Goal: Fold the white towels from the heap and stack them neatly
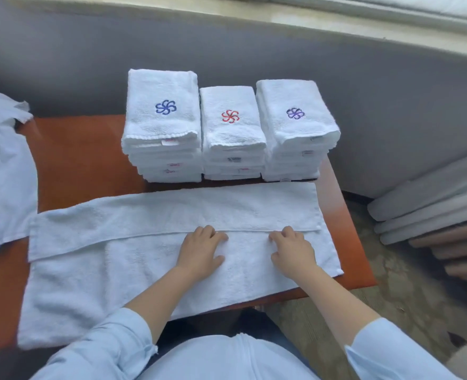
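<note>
Towel: we see one white towel (117, 270) spread lengthwise across the near half of the brown table (84, 160), its near left corner hanging over the edge.
Fold: the far long side is turned over toward us, and its hem runs left to right across the middle.
Left hand (202, 250): it rests on the towel at the hem, fingers bent with the tips on the folded edge, thumb lying flat and apart; we see nothing gripped.
Right hand (292, 249): just to the right, same pose, fingertips on the hem, thumb flat on the cloth.
Stacks: three piles of folded towels stand at the far side, the tops stitched blue (162, 124), red (231, 133) and purple (295, 127).
Heap (2, 174): loose white towels lie at the left.
</note>
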`<state>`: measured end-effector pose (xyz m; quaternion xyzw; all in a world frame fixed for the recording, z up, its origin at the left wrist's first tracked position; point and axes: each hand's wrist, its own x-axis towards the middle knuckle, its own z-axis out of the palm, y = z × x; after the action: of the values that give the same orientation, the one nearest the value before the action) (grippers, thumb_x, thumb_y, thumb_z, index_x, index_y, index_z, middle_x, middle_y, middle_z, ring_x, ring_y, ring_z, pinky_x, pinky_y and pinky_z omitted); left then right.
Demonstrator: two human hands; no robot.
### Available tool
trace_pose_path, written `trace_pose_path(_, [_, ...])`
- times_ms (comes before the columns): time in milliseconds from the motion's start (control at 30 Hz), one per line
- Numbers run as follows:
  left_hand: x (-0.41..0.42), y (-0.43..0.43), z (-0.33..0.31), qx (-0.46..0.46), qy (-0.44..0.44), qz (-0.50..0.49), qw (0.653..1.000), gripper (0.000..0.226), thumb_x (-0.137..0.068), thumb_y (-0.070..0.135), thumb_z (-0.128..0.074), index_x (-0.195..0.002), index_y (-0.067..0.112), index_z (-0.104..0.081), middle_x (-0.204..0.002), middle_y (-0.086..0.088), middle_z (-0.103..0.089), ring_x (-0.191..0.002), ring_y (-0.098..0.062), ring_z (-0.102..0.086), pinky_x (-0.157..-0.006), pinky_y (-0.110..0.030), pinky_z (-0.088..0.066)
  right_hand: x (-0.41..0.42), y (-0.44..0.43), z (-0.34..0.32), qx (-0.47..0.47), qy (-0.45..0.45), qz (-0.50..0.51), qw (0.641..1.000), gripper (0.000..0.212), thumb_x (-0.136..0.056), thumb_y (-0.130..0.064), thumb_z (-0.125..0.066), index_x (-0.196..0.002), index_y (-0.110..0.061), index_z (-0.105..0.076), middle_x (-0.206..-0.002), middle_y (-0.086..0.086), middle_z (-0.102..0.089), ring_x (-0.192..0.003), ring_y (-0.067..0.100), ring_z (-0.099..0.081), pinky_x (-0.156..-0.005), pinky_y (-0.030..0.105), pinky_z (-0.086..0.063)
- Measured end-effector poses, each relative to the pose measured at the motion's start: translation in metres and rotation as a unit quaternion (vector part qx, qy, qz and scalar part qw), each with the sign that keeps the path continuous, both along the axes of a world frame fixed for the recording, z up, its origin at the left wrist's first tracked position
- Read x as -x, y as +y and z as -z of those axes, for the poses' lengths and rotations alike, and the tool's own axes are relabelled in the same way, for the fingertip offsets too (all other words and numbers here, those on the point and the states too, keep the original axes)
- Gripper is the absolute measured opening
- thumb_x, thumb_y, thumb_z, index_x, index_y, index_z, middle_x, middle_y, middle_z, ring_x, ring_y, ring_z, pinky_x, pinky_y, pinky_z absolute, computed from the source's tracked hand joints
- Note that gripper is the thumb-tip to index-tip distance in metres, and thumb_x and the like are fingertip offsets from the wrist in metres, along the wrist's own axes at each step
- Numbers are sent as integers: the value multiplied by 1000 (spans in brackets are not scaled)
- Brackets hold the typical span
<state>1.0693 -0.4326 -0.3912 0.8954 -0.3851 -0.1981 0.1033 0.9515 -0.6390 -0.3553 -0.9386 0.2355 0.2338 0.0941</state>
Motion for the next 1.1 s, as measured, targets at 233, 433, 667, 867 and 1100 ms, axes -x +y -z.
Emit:
trace_pose_path(233, [37,-52,-9,-5,12,-56,998,16,-86,46,-55,-93,34,-62,-81,14,-58,-75,-6,-55,-65,-24,-44,27,-57,0,1,-7,-87,996,31,-97,-21,-41,-122,-22,-59,-118,5,-55,-103,29,-52,-75,33,-40])
trace_pose_path(433, [47,-101,-19,-2,-4,-61,998,16,-88,43,-55,-77,33,-58,-75,12,-59,-73,-8,-55,-58,-24,-38,46,-100,-5,-70,-116,10,991,19,-92,-26,-51,-97,-22,-69,-100,-4,-65,-80,16,-61,-69,30,-53])
trace_pose_path(667, [32,-163,-20,43,-61,-57,996,26,-95,30,-55,-120,26,-62,-121,7,-57,-114,-16,-51,-81,-29,-41,29,-150,-5,-82,-205,184,958,20,-90,-23,-60,-110,-23,-64,-130,-2,-46,-117,17,-44,-78,33,-49])
trace_pose_path(867, [24,-188,-12,45,-56,-40,997,38,-93,28,-60,-131,23,-56,-132,3,-53,-124,-18,-46,-101,-31,-34,9,-171,4,-162,-178,233,942,35,-90,-16,-57,-123,-28,-62,-138,-1,-43,-126,21,-38,-82,32,-42])
trace_pose_path(1100, [14,-198,-9,44,-48,-38,997,47,-96,26,-56,-141,20,-46,-139,0,-50,-128,-20,-44,-106,-32,-33,-12,-190,1,-285,-256,290,877,35,-87,-4,-53,-106,-29,-67,-116,-10,-63,-112,13,-57,-80,23,-50])
